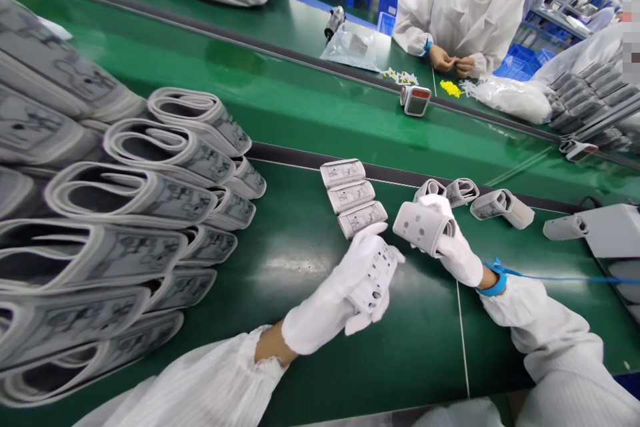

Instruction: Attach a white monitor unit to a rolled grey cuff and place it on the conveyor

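Observation:
My left hand (335,293), in a white glove, is closed around a white flat piece (377,273) with small dark marks and slots, which looks like an electronic device housing. My right hand (461,257), also gloved, grips a rolled grey cuff (417,227) with round spots on its face; some fingers are inside the roll. The two held pieces are apart, over the green table (400,360). Just beyond my left hand lie three flattened printed cuffs (353,195) in a row. Behind my right hand stand several rolled cuffs (463,191).
Large stacks of folded grey cuffs (135,200) fill the left side. A blue wrist strap (494,280) with a cord is on my right wrist. Small finished-looking devices (417,101) sit on the green conveyor (300,103). Across it, a co-worker's hands (453,63) are near yellow parts (451,88).

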The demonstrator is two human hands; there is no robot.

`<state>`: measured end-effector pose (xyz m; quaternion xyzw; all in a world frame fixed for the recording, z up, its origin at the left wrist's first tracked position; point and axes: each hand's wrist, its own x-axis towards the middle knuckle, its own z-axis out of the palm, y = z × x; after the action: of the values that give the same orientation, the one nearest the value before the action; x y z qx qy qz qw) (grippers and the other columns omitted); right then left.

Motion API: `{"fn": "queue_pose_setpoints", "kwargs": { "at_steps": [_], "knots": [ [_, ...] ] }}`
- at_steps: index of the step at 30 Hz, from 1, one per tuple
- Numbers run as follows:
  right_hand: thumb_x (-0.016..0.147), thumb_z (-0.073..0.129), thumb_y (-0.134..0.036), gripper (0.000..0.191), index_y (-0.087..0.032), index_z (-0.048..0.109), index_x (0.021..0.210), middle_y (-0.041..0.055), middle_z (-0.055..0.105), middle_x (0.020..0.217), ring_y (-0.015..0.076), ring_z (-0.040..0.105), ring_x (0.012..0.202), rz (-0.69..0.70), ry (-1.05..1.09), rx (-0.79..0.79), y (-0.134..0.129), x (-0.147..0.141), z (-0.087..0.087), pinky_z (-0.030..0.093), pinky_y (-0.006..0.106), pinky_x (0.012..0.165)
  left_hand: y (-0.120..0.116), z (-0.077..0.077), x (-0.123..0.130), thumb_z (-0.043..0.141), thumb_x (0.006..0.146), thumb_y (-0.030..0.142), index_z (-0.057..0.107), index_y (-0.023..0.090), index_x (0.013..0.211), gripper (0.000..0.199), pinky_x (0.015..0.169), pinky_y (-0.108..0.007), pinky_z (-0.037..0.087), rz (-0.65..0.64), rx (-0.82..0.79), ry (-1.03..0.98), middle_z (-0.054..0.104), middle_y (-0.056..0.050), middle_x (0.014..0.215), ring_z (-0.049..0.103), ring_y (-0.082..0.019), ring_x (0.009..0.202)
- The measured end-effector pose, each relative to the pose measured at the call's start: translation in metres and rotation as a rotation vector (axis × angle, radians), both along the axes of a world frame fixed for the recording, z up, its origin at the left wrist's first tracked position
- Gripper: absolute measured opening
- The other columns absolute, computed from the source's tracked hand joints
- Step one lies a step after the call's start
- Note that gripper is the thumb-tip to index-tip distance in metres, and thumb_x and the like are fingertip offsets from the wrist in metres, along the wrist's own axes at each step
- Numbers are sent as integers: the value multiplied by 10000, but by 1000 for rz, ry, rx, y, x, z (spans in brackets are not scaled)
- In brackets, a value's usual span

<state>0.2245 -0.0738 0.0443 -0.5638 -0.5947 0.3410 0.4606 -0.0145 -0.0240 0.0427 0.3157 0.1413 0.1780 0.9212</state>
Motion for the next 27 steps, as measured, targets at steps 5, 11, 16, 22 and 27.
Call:
{"fn": "queue_pose_setpoints", "kwargs": {
  "at_steps": [5, 11, 16, 22, 27],
  "knots": [
    [823, 779, -641, 814, -277, 415, 1453, 139, 526, 1389, 322, 576, 1300, 32, -57, 235, -6, -14, 1, 511, 508, 1119, -2, -10, 0, 402, 832, 914, 418, 304, 1463, 878, 342, -164, 183, 93, 26, 20, 643, -41, 934, 335, -10, 382],
    [736, 876, -268, 771, -281, 447, 1377, 132, 519, 1358, 301, 593, 1268, 133, -23, 323, -14, -30, -4, 556, 469, 1044, -5, -6, -1, 385, 821, 934, 456, 244, 1446, 934, 391, -174, 298, 94, -49, 220, 621, 1, 699, 464, -76, 406],
    [695, 889, -296, 879, -263, 456, 1460, 117, 538, 1258, 297, 623, 1153, 108, -248, 307, -18, -27, -12, 574, 459, 991, -8, -6, 3, 412, 797, 945, 494, 234, 1359, 910, 400, -178, 317, 111, 39, 214, 628, 11, 761, 468, -62, 422],
    [706, 876, -302, 805, -244, 507, 1419, 137, 558, 1298, 315, 602, 1236, 117, -343, 336, -18, -27, -12, 569, 459, 1039, -7, -37, 11, 477, 845, 875, 423, 223, 1393, 853, 378, -184, 328, 76, 70, 122, 578, 63, 663, 411, -58, 378],
    [724, 891, -318, 780, -235, 527, 1409, 137, 636, 1346, 308, 651, 1237, 133, -368, 321, -19, -30, -12, 579, 450, 1067, -5, -44, 12, 597, 825, 823, 410, 224, 1338, 810, 374, -187, 340, 87, 65, 115, 558, 91, 617, 398, -64, 371]
  ]
}}
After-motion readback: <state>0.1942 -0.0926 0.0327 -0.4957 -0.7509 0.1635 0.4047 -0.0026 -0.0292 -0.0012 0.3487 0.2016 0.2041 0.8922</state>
